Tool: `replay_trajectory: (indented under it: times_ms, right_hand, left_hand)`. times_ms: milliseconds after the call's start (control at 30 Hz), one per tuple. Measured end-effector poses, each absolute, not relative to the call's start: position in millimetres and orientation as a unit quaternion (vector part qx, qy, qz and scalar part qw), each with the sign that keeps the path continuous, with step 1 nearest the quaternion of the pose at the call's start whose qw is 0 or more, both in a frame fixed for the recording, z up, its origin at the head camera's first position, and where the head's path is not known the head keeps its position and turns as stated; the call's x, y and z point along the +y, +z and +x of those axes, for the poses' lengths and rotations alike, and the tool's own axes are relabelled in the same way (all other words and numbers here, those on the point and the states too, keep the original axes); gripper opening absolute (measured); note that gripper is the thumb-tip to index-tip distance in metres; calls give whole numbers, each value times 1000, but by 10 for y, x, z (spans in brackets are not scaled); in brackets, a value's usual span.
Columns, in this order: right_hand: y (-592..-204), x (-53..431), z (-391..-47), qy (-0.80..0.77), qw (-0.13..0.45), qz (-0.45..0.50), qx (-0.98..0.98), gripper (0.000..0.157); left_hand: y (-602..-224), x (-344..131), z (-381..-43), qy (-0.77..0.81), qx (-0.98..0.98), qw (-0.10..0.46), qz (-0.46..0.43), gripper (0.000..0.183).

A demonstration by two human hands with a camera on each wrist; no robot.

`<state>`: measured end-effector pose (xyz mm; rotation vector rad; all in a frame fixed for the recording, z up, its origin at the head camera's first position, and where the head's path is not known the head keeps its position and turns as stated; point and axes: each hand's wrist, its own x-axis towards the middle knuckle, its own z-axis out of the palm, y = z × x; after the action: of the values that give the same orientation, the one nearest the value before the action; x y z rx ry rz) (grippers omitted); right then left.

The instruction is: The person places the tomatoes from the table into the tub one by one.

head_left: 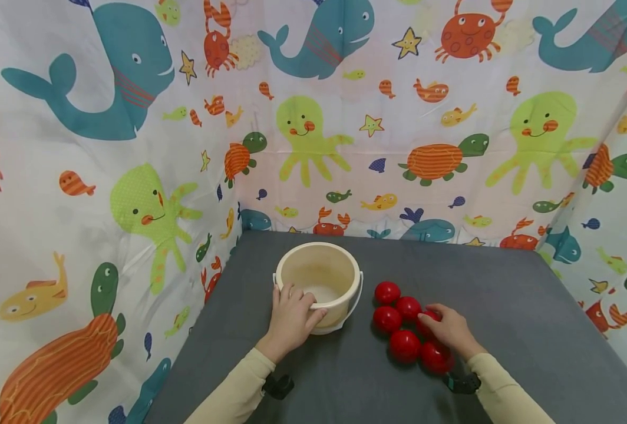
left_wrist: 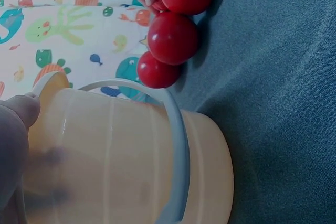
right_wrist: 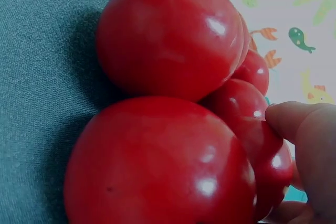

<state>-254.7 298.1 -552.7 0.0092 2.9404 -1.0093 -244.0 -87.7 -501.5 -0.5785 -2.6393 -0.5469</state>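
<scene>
On the left of the head view, a cream plastic bucket (head_left: 340, 312) with a white handle stands upright on the dark cloth. My left hand (head_left: 290, 318) holds its near rim, fingers over the edge and the thumb outside. Glossy red tomatoes (head_left: 405, 345) lie in a cluster right of the bucket. At the cluster's right side, my right hand (head_left: 448, 331) grips one tomato (right_wrist: 265, 156) between thumb and fingers; the hand partly hides it. In the right wrist view, two large tomatoes (right_wrist: 157, 161) fill the foreground. The bucket's visible inside holds nothing.
A dark grey cloth (head_left: 356, 388) covers the table. Behind it and along both sides hangs a white curtain (head_left: 356, 194) printed with sea animals. The bucket's handle (left_wrist: 178, 156) hangs down on the side towards the tomatoes.
</scene>
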Motion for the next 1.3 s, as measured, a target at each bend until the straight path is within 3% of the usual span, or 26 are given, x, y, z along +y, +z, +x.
replay_trajectory:
  times_ms: [233,467,933,1300]
  right_hand:
    - [-5396,2999,-2586,-325,-2,-2,946,59]
    - [-5024,2911,-2731,-322,-18,-18,946,56]
    - [-3991,2041,-3170,-319,-48,-99,941,58]
    - [-3940,1340,-3261,-339,-49,-157,926,56]
  left_hand:
    - [-5025,-880,-2451,-189,-940,196,-206,30]
    - [-5017,-902,-2444,-184,-939,205,-206,30]
    - [-5103,-905,-2444,-196,-934,211,-211,30]
    - [-5067,-874,-2450,-190,-932,226,-212,30]
